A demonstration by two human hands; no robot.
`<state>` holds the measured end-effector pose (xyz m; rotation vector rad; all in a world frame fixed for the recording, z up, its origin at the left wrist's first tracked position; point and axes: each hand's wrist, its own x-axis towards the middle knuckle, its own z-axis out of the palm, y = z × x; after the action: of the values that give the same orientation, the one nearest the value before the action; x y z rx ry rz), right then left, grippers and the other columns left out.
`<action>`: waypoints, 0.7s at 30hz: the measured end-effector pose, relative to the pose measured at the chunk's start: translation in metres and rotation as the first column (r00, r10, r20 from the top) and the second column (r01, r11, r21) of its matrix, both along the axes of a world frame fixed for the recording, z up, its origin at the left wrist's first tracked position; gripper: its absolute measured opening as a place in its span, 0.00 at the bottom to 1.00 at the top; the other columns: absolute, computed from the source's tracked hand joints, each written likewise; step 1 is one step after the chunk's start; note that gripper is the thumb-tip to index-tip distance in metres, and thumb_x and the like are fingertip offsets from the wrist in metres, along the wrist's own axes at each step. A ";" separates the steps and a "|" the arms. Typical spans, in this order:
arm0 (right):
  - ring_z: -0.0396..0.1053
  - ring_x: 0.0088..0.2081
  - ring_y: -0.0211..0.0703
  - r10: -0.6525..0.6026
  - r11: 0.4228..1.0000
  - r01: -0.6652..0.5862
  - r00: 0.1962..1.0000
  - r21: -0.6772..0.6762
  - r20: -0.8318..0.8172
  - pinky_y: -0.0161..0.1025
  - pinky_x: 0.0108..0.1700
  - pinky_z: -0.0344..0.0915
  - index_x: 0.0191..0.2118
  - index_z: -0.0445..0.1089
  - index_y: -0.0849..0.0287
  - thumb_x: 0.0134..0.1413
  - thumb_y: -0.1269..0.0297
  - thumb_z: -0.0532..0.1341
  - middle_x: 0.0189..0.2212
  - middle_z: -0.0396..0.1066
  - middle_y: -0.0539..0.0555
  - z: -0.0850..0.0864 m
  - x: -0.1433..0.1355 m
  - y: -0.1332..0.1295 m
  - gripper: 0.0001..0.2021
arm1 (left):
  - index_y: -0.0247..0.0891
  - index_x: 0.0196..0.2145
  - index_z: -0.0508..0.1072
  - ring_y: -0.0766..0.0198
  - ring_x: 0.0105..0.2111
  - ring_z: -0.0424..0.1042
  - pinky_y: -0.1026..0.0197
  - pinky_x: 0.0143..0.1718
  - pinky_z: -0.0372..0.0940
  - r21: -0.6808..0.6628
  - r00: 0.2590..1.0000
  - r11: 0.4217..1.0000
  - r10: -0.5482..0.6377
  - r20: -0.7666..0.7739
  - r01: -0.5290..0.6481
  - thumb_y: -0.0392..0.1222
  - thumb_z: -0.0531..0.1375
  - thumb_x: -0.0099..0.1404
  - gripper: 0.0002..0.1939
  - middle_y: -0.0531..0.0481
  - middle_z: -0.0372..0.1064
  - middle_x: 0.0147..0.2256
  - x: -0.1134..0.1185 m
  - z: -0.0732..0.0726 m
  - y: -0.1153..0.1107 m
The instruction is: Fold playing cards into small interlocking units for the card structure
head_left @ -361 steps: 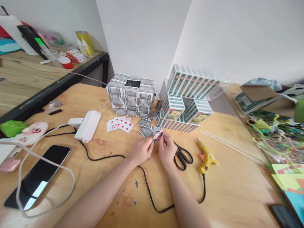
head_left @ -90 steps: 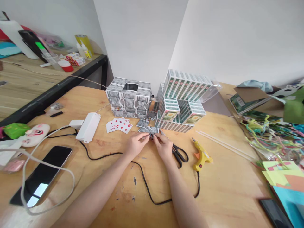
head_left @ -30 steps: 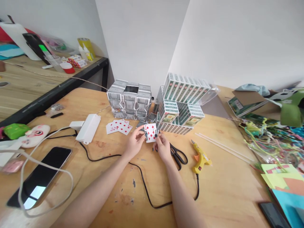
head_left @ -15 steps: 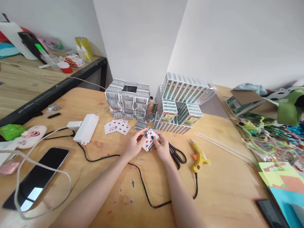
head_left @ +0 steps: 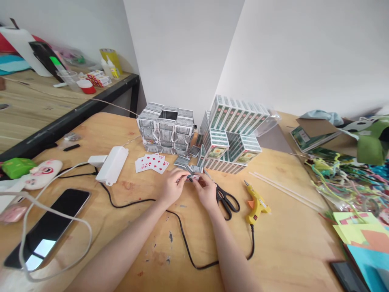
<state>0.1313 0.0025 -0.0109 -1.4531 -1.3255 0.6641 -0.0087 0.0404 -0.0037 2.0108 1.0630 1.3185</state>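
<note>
My left hand (head_left: 174,187) and my right hand (head_left: 207,191) are close together over the table, thumbs and fingers pinching a playing card (head_left: 196,177) between them. Only a narrow strip of that card shows; I cannot tell whether it is bent or just seen edge-on. Right behind the fingers lie small folded cards (head_left: 182,161) with grey backs. Several face-up cards with red diamonds (head_left: 152,163) are fanned out to the left. Black-handled scissors (head_left: 226,200) lie beside my right hand, their blades partly hidden by it.
A box-like structure of folded cards (head_left: 165,129) stands behind, with stacked card packs (head_left: 235,117) to its right. A yellow glue gun (head_left: 257,205), its black cord (head_left: 182,235), glue sticks (head_left: 285,190), a white power strip (head_left: 112,165) and a phone (head_left: 51,227) lie around.
The card, which showed its red diamond face before, now shows as a thin strip. Both hands have turned it and drawn in around it. The view has shifted slightly.
</note>
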 end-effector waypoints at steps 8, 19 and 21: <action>0.71 0.27 0.41 -0.035 0.990 0.000 0.969 0.141 0.245 0.36 0.33 0.68 0.39 0.74 0.57 0.55 0.62 0.54 0.30 0.75 0.54 0.001 0.003 -0.003 0.12 | 0.39 0.38 0.71 0.64 0.39 0.69 0.60 0.41 0.65 0.032 0.992 0.999 -0.035 -0.121 0.039 0.33 0.50 0.64 0.11 0.48 0.70 0.37 0.001 -0.003 -0.003; 0.73 0.26 0.40 -0.190 0.966 0.119 0.930 0.232 0.316 0.32 0.31 0.69 0.35 0.75 0.60 0.51 0.65 0.56 0.26 0.76 0.54 0.005 -0.007 -0.007 0.11 | 0.40 0.37 0.74 0.65 0.32 0.73 0.62 0.36 0.70 -0.007 0.994 0.994 0.109 -0.019 -0.109 0.38 0.57 0.59 0.08 0.49 0.75 0.34 0.004 -0.001 -0.008; 0.74 0.26 0.40 -0.206 0.964 0.135 0.922 0.228 0.327 0.31 0.30 0.68 0.35 0.75 0.60 0.51 0.65 0.56 0.26 0.76 0.54 0.005 -0.008 -0.007 0.11 | 0.40 0.37 0.74 0.65 0.32 0.74 0.62 0.36 0.70 -0.015 0.994 0.994 0.106 -0.017 -0.106 0.38 0.57 0.59 0.08 0.50 0.75 0.34 0.004 -0.001 -0.008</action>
<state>0.1234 -0.0042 -0.0064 -1.5429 -1.4649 0.1515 -0.0043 0.0321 -0.0046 1.9801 1.1983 1.3446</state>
